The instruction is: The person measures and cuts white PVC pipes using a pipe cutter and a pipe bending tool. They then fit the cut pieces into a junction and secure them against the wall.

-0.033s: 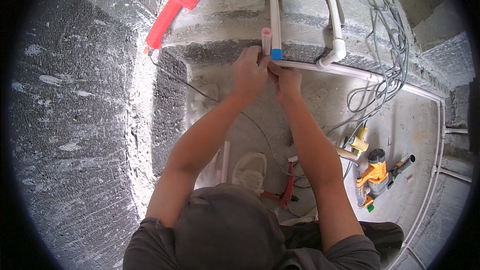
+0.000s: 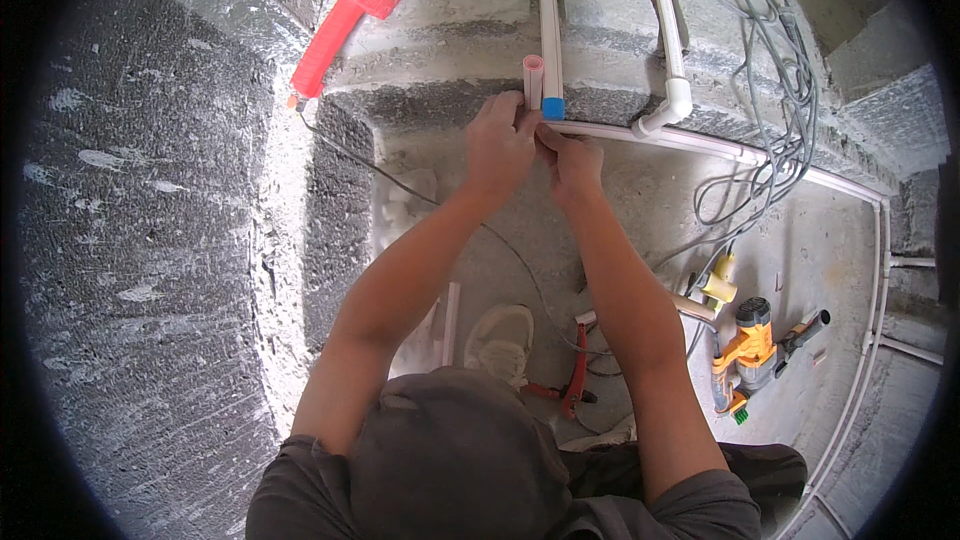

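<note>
A short pink-and-white plastic pipe stands with its open end up at the foot of the concrete wall. My left hand is closed around its lower end. Close beside it, my right hand pinches at the left end of a horizontal white plastic pipe; the fingers hide the joint there. Just behind both hands, a white pipe with a blue end runs down the wall and stops beside the short pipe.
Another white pipe with an elbow comes down at the right. Grey cable hangs in loops over the pipework. A red power tool lies at upper left. Red-handled cutters and an orange drill lie on the floor.
</note>
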`<action>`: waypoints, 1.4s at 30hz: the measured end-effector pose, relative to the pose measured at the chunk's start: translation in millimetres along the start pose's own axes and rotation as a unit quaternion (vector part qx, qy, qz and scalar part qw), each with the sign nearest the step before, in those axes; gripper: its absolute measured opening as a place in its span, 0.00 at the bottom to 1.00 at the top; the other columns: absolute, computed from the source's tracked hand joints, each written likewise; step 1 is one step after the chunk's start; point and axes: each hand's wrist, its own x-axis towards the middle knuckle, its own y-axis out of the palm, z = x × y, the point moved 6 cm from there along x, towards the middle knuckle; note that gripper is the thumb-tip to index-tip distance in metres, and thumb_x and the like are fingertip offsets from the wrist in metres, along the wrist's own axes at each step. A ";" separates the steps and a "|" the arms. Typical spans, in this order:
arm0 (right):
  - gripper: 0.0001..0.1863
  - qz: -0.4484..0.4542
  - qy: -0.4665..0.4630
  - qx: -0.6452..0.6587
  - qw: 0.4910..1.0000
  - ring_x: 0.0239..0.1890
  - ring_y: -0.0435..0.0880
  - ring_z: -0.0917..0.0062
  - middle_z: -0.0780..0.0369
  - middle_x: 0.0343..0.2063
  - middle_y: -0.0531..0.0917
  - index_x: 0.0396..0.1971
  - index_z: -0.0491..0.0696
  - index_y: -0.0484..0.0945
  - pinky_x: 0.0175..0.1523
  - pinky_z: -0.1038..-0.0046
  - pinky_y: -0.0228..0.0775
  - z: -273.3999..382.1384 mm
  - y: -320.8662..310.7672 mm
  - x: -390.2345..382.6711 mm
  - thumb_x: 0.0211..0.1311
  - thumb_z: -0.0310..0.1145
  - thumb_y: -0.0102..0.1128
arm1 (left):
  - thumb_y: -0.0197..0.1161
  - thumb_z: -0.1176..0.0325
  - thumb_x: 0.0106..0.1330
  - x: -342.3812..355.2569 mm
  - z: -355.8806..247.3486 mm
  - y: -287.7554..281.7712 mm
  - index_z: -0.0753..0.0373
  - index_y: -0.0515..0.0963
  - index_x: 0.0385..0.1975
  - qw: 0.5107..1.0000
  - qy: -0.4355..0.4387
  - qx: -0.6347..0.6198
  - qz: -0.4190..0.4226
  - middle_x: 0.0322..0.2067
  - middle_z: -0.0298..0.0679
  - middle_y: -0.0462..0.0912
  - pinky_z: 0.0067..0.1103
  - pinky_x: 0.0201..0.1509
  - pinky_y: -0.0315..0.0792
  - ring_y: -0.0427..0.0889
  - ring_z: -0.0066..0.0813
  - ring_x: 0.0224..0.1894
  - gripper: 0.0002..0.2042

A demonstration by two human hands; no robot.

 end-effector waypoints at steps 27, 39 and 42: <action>0.19 0.066 -0.008 0.062 0.996 0.48 0.88 0.66 0.54 0.50 0.85 0.56 0.33 0.77 0.49 0.69 0.83 -23.4 -34.2 27.2 0.66 0.19 0.61 | 0.72 0.71 0.64 -21.8 -18.1 26.6 0.66 0.80 0.36 0.994 -0.041 -0.097 0.035 0.34 0.43 0.85 0.31 0.39 0.80 0.86 0.37 0.33 0.08; 0.17 0.091 0.025 0.113 0.989 0.47 0.89 0.70 0.55 0.47 0.87 0.55 0.37 0.79 0.50 0.74 0.81 -5.5 -23.6 -0.3 0.69 0.27 0.62 | 0.71 0.68 0.64 -7.9 -22.2 31.8 0.66 0.80 0.37 0.999 -0.038 -0.032 0.003 0.35 0.48 0.82 0.39 0.40 0.77 0.84 0.50 0.36 0.09; 0.17 0.093 0.031 0.087 0.991 0.47 0.89 0.72 0.57 0.47 0.87 0.55 0.37 0.79 0.50 0.75 0.81 -4.7 -26.0 1.3 0.71 0.28 0.62 | 0.71 0.68 0.64 -8.9 -23.5 32.4 0.66 0.80 0.36 0.999 -0.021 -0.046 -0.004 0.35 0.48 0.82 0.39 0.40 0.77 0.84 0.50 0.36 0.09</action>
